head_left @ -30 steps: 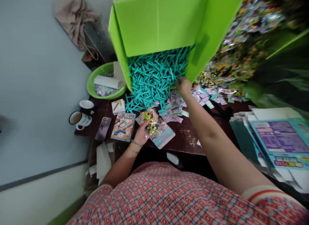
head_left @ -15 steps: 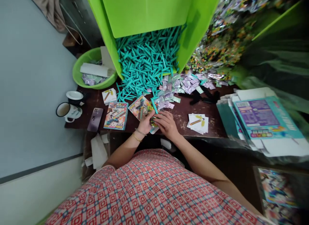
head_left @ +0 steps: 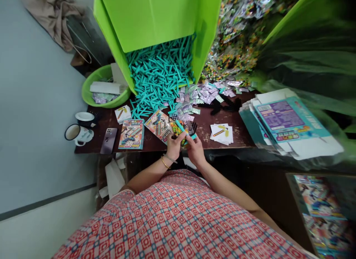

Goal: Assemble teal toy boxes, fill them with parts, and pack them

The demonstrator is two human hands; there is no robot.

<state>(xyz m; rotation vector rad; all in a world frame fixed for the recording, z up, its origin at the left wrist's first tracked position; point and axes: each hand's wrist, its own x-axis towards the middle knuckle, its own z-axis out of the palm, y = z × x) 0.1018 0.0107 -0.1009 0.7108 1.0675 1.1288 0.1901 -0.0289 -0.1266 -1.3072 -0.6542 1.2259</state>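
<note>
My left hand (head_left: 174, 146) and my right hand (head_left: 195, 149) are close together at the table's front edge. Between them they grip a clear bag of small yellow, green and orange pieces (head_left: 175, 130), with teal sticks and black pieces around it. The fingers of both hands are closed on this bundle. Just left of it a printed card (head_left: 158, 126) lies tilted on the table, and a flat printed box (head_left: 131, 134) is beside that. Small purple and green packets (head_left: 191, 99) are strewn behind my hands.
A green bin (head_left: 205, 40) spills teal sticks (head_left: 160, 81). Left are a green basin (head_left: 89, 97), mug (head_left: 79, 134) and phone (head_left: 108, 140). Right are white cards (head_left: 221, 134), black pieces (head_left: 217, 107), stacked flat cartons (head_left: 286, 121) and bags of coloured pieces (head_left: 236, 55).
The view has shifted. My hands have drawn slightly nearer to my body, and more of the bag, with black pieces and a second teal stick, now shows between them.
</note>
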